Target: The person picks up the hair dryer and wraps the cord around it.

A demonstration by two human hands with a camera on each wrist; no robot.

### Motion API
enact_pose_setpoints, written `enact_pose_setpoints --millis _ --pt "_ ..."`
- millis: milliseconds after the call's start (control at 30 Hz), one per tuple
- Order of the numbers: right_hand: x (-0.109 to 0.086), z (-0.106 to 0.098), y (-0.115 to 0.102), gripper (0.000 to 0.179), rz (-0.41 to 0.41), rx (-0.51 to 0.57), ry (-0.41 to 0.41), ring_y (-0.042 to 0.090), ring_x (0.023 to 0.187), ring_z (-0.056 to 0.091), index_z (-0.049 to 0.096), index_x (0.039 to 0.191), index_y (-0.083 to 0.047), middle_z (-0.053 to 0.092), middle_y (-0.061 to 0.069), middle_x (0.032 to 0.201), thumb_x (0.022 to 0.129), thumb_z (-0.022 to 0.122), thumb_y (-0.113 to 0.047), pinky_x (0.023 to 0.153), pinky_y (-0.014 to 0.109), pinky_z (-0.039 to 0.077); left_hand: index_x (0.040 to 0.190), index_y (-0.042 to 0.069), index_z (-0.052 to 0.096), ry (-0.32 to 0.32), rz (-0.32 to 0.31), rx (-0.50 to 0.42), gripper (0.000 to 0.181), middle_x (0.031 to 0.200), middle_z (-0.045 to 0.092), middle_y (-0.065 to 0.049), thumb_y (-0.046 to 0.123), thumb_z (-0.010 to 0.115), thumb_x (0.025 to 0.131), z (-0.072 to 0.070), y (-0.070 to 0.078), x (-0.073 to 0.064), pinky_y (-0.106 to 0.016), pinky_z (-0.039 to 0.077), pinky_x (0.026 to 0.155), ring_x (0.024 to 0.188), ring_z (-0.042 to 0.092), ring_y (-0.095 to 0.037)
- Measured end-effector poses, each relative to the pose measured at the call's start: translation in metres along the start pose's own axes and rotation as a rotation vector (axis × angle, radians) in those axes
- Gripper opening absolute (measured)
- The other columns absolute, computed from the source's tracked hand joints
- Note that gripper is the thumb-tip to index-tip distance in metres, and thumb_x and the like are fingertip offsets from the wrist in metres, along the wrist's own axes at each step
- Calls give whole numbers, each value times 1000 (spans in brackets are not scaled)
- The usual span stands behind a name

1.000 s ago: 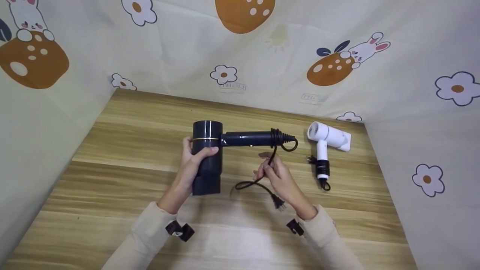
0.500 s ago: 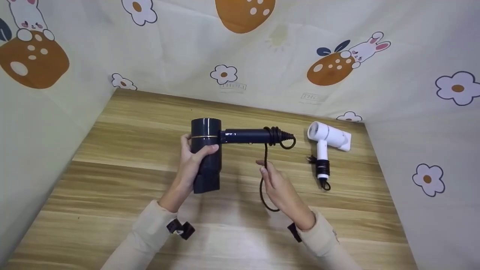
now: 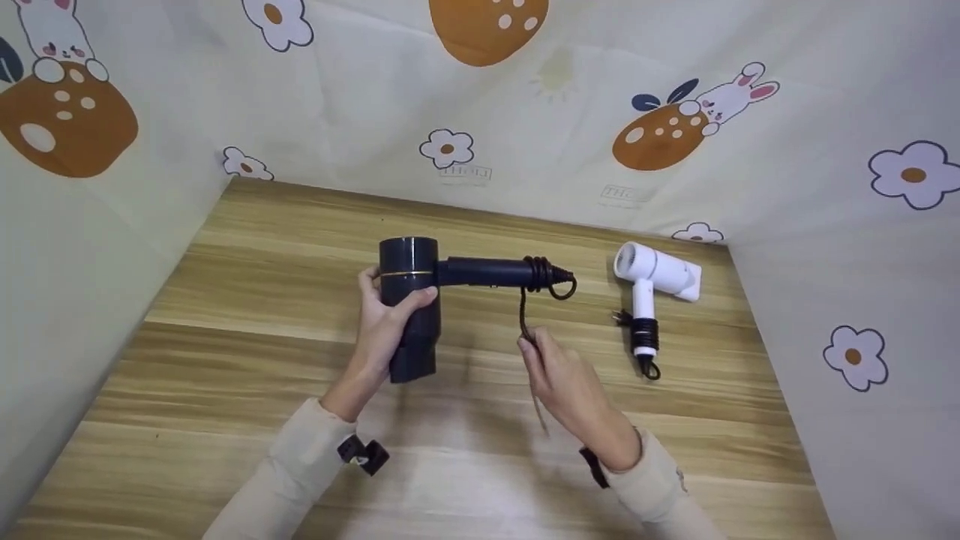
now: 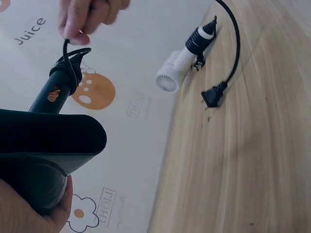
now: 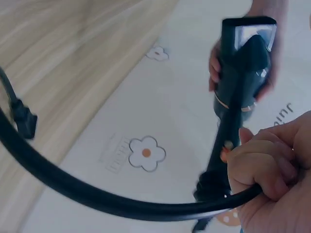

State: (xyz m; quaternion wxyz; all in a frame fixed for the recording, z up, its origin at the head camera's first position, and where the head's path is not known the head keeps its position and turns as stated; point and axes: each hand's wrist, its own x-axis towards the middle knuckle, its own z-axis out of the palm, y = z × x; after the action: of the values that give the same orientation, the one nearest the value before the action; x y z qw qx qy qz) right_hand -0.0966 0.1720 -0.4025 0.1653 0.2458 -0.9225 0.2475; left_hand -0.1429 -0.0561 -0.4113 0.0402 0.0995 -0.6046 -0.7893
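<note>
My left hand (image 3: 379, 330) grips the barrel of a dark hair dryer (image 3: 411, 311), thumb across its near side. The dryer is held up with its handle (image 3: 484, 271) pointing right. Black cord is wound in several coils (image 3: 535, 274) round the handle's end. Below them, my right hand (image 3: 566, 382) pinches the loose cord (image 3: 523, 307) in curled fingers. In the right wrist view the cord (image 5: 112, 201) arcs out of that fist. Its plug (image 4: 212, 95) dangles in the left wrist view; in the head view the plug cannot be seen.
A white hair dryer (image 3: 667, 274) lies at the right on the wood-grain table (image 3: 247, 337), black cord (image 3: 645, 336) wrapped round its handle and its plug beside it. Patterned cloth (image 3: 360, 112) with rabbits and flowers stands along the back and both sides.
My right hand has shifted slightly right and its fingers have closed on the cord. The cord's lower loop and plug have left the head view. The dark dryer has moved slightly left.
</note>
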Motion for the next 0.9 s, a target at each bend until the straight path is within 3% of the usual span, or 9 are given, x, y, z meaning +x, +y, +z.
enact_pose_setpoints --millis 167,267,400,700,900 --pt "3 -13 2 6 -88 20 101 7 54 53 61 93 -6 61 0 66 90 58 -9 49 21 46 123 13 27 5 33 68 68 113 48 -9 12 73 74 -6 -5 3 -32 52 75 87 59 -21" --pt "6 -20 7 7 -104 34 165 6 51 51 64 93 -4 62 1 66 87 62 -6 46 18 44 124 12 26 -22 46 121 70 111 50 -12 11 74 73 -8 -7 2 -33 52 75 87 59 -22" --pt "11 -29 17 9 -112 46 250 11 56 59 66 92 -2 68 5 72 84 64 -3 51 22 49 126 13 28 -78 67 213 72 106 53 -15 13 75 72 -8 -9 -1 -34 54 72 84 60 -24" --pt "26 -45 42 5 -11 67 322 10 62 57 68 86 -4 68 4 75 84 66 -8 58 21 46 124 13 29 -221 67 283 69 110 51 -16 12 75 72 -7 -6 -9 -36 55 71 85 62 -26" --pt "36 -50 52 8 81 189 301 4 59 49 70 85 -4 65 6 70 84 67 -11 56 12 41 121 11 30 -305 57 272 65 107 51 -16 11 73 73 -6 -2 -10 -35 54 71 83 61 -24"
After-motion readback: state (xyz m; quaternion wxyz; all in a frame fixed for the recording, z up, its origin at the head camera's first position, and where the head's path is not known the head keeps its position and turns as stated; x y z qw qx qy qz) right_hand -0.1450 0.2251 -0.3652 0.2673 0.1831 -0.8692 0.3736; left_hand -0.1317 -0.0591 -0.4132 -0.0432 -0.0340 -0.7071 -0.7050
